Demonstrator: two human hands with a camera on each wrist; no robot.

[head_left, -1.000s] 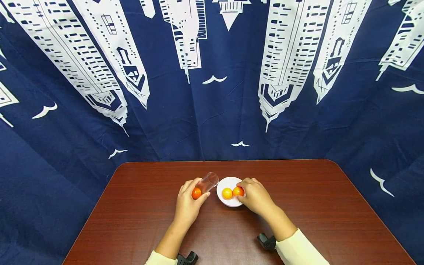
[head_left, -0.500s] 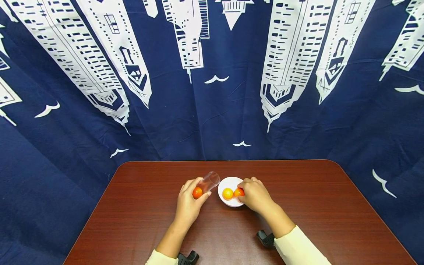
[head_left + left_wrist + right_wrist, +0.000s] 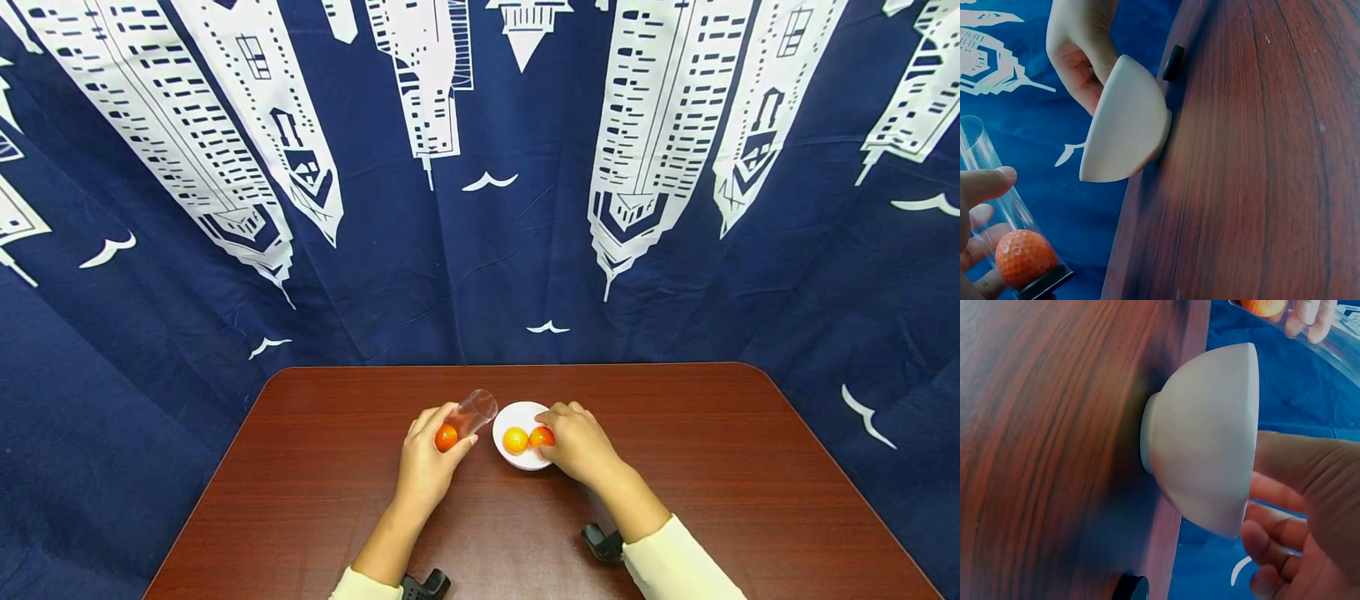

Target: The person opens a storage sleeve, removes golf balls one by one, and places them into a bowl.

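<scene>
My left hand [image 3: 429, 457] grips a clear tube [image 3: 477, 408], tilted with its mouth towards the bowl. At the tube's lower end, beside its black base [image 3: 1044, 284], lies an orange golf ball [image 3: 1025, 257]. The white bowl [image 3: 522, 462] stands upright on the table just right of the tube. Inside it, a yellow ball [image 3: 515, 440] sits against a second orange ball [image 3: 541, 437]. My right hand [image 3: 581, 443] reaches over the bowl's right rim, thumb and finger around that orange ball. Both wrist views show the bowl's outside [image 3: 1207, 437], whose wall hides the right fingertips.
The brown wooden table [image 3: 697, 483] extends on both sides of the hands. A small black disc [image 3: 1174, 62] lies on it beyond the bowl in the left wrist view. Behind the far edge hangs a blue cloth [image 3: 375, 275] with white buildings and birds.
</scene>
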